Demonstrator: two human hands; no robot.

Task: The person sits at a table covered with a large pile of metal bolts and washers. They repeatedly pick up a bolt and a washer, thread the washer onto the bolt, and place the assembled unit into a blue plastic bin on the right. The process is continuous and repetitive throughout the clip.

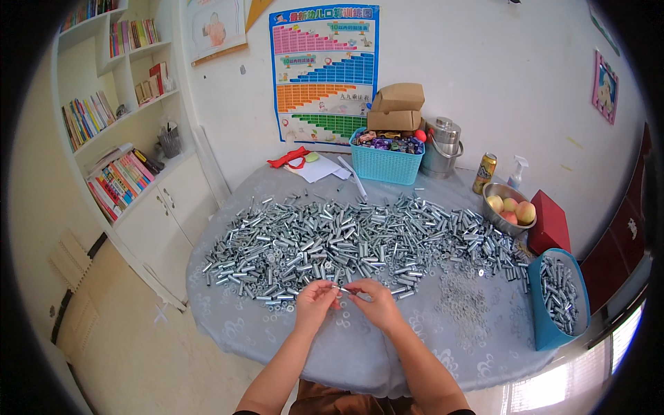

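Note:
Between the fingertips of both my hands, just in front of a wide heap of metal fasteners, is a small silvery bolt-like piece. My left hand pinches it from the left, and my right hand closes on its right end. Its exact shape is partly covered by the fingers. The heap holds shiny sleeves, bolts and washers lying in all directions. Several flat washers lie loose by the near edge of the heap. Farther right is a spread of small pale washers or nuts.
The grey cloth-covered table carries a blue bin of sleeves at right. Behind stand a bowl of fruit, a red box, a can, a spray bottle, a metal pot and a turquoise basket.

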